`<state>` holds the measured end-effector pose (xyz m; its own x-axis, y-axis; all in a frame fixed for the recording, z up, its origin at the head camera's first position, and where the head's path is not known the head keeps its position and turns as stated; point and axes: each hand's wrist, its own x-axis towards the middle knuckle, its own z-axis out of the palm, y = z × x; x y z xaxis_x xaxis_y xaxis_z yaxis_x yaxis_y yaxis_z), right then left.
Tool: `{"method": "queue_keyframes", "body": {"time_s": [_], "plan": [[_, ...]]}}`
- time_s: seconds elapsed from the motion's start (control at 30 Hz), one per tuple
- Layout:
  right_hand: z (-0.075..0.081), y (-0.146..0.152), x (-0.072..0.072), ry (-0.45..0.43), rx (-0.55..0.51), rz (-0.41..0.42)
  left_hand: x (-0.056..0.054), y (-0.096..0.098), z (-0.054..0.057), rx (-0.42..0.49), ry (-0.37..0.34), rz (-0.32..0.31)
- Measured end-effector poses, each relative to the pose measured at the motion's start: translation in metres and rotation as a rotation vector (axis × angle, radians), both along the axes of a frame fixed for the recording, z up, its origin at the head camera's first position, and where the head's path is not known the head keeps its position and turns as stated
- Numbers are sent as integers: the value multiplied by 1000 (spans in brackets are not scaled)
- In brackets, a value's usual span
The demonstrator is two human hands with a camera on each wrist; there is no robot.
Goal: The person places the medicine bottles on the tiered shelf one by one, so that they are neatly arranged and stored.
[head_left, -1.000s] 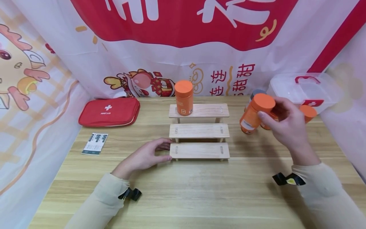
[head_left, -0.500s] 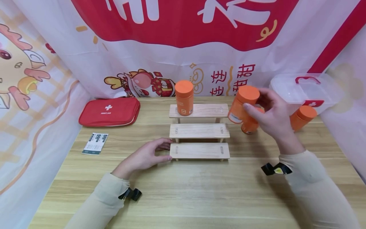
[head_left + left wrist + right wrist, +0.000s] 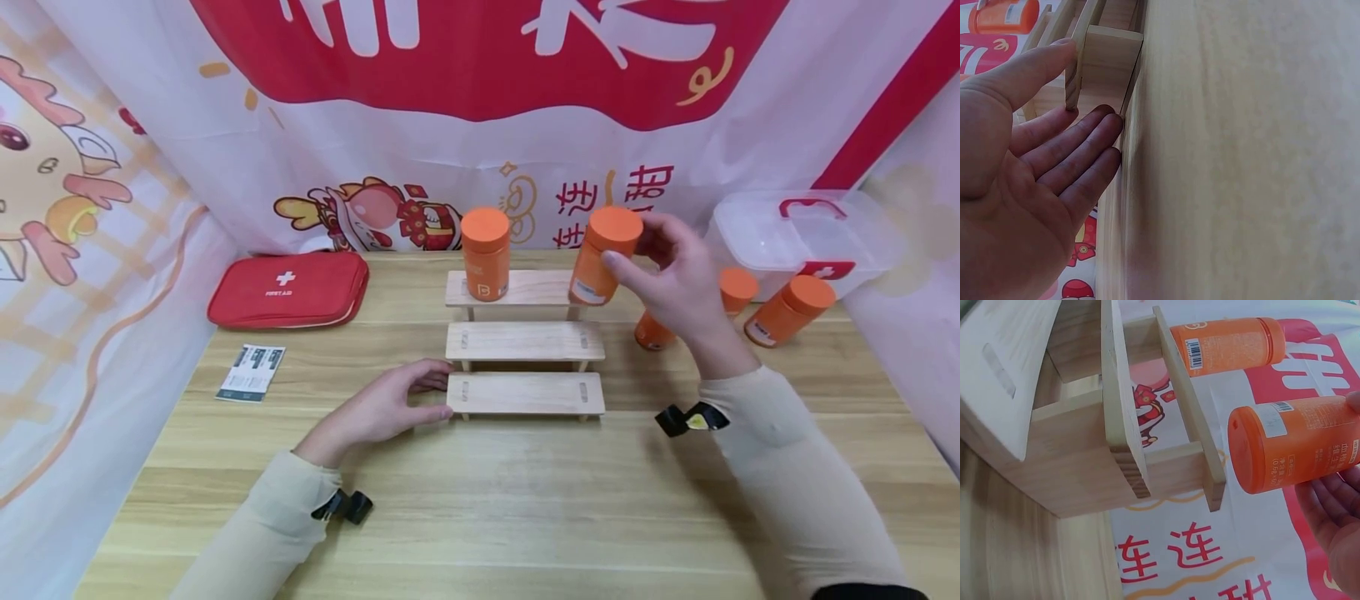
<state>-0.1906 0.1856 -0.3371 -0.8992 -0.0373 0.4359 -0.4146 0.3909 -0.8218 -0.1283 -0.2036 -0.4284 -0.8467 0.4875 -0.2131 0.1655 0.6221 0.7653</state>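
OK so the bench (image 3: 480, 508) carries a wooden three-step rack (image 3: 525, 342), call that the clock's centre. Clear box (image 3: 757, 237) at 2 o'clock, red pouch (image 3: 288, 292) around 10. Right hand (image 3: 678, 287) is at 2, grip wrapped round an orange bottle (image 3: 603, 254), tilted at 1, near the top step (image 3: 536, 287) but not touching. Left hand (image 3: 382, 408) at 8, grip relaxed, just touching the end of the bottom step (image 3: 525, 393). Another bottle (image 3: 486, 258) stands on the top step at 11. Slip (image 3: 251, 372) at 9.
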Motion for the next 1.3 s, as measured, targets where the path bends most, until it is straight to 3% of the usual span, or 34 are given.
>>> {"method": "queue_keyframes", "body": {"time_s": [0.2,0.57,1.3], "plan": [[-3,-10,-13,15,-21,46,1,0,0,0,-5,5],[0,-28,-22,-58,-8,85,1,0,0,0,-5,6],[-8,-32,-21,-64,19,106,0,0,1,4,-3,-4]]}}
